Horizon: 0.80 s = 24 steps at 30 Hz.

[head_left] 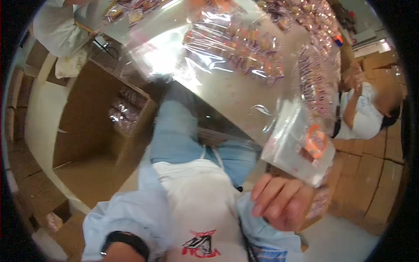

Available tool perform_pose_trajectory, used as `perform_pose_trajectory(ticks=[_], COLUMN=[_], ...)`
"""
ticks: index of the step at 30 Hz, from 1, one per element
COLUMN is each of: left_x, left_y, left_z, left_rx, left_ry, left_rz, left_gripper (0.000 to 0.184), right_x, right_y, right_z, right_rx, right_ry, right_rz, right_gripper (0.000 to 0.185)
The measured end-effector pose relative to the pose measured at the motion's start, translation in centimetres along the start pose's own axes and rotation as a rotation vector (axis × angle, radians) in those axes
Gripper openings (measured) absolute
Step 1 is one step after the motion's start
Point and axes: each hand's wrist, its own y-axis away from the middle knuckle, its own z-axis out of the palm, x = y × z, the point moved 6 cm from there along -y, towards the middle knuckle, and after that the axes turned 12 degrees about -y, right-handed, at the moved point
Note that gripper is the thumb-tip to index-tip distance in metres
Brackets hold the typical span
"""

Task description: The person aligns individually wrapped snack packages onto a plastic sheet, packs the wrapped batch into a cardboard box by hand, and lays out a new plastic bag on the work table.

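The right hand (281,203) has its fingers bent inward, rather narrow, and I cannot tell whether it holds something; just above it, at the table's corner, is the stack of clear plastic bags (283,144), on which lies an orange ring (315,153). Farther beyond this hand, to its upper left, wrapped packets (235,52) lie in rows on the table (248,98), while the open cardboard box (83,126) is well apart to its left. The left hand is outside the view, so its state I cannot tell.
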Motion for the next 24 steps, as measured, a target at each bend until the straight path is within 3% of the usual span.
perform_pose_trajectory(ticks=[6,10,15,17,20,21,22,23,24], left_x=[2.1,3.0,3.6,3.4,1.8,0.3,-2.2,-4.7,-6.5], left_y=[0.6,1.2,1.8,2.7,5.6,7.3,8.8,9.5,11.5], left_z=[-1.1,-2.1,-4.6,-6.6,-10.1,-10.5,-10.0,-8.1,-6.9], left_rx=[0.036,0.126,0.304,0.481,0.943,1.038,0.883,0.716,0.680], left_ry=[-0.005,0.003,0.007,0.003,-0.127,-0.144,0.193,0.220,0.166], left_rz=[0.027,0.058,0.060,0.029,-0.187,-0.314,-0.357,-0.387,-0.461], left_gripper=[0.018,0.020,0.023,0.024,0.026,0.026,0.023,0.020,0.020], right_x=[0.9,0.9,1.1,1.4,1.7,2.4,2.3,2.3,2.1], right_y=[1.7,1.5,2.1,1.4,1.0,0.7,0.3,0.0,-0.5], right_z=[3.2,5.4,6.8,7.2,10.0,9.5,9.3,9.0,9.1], right_rx=[-0.114,-0.264,-0.220,-0.397,-0.301,-0.340,-0.357,-0.375,-0.377], right_ry=[-0.146,-0.166,-0.224,-0.293,-0.252,-0.350,-0.395,-0.441,-0.449], right_rz=[0.129,0.283,0.334,0.314,0.005,-0.092,-0.146,-0.199,-0.199], right_gripper=[0.026,0.018,0.017,0.019,0.037,0.031,0.029,0.029,0.031])
